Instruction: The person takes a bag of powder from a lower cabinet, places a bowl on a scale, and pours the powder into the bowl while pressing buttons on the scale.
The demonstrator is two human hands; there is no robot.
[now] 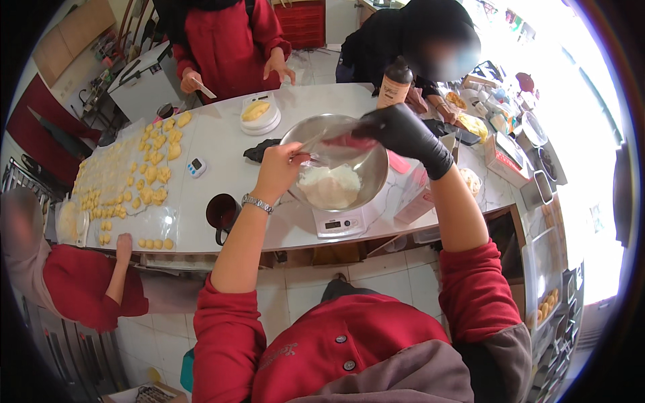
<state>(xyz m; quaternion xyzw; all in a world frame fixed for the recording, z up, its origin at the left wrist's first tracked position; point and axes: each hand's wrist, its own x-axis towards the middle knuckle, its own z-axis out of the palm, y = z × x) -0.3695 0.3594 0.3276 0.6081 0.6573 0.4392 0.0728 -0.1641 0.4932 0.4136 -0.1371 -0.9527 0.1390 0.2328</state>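
Your left hand [279, 168], bare with a wristwatch, pinches closed on the near-left rim of the steel bowl [366, 185]. The bowl sits on a white digital scale [338, 223] on the white surface [228, 134], with a mound of white flour [329, 185] inside. Your right hand [403, 131], in a black glove, is curled shut around a red-bladed spatula [346, 142] held over the bowl's far side. A dark mug [222, 213] stands left of the bowl. Yellow dough pieces [151, 176] lie further left. A brown squeeze bottle [394, 82] stands behind the bowl.
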